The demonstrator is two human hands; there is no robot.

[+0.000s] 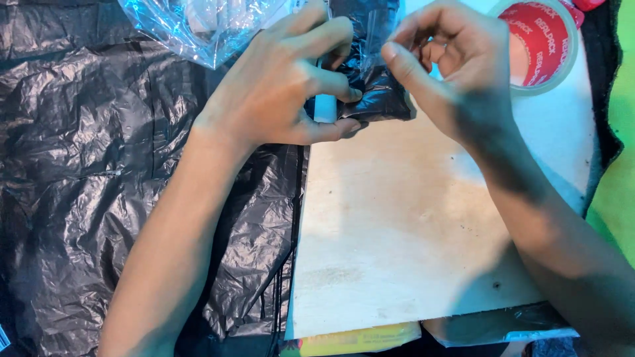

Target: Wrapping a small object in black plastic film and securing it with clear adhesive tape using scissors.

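While the left hand [278, 86] clamps one black-wrapped packet [374, 89], the right hand's [450, 66] grip pinches its wrap.

Head camera looks steeply down, close above board [410, 231].

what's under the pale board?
At the pale board front edge a yellow flat item and a clear plastic bit stick out; black plastic sheet lies along its left edge. Whatever else lies beneath is covered.

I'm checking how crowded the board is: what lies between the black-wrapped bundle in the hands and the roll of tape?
In the head view, only the right hand lies between the black-wrapped bundle and the tape roll; beneath it the pale board is bare.
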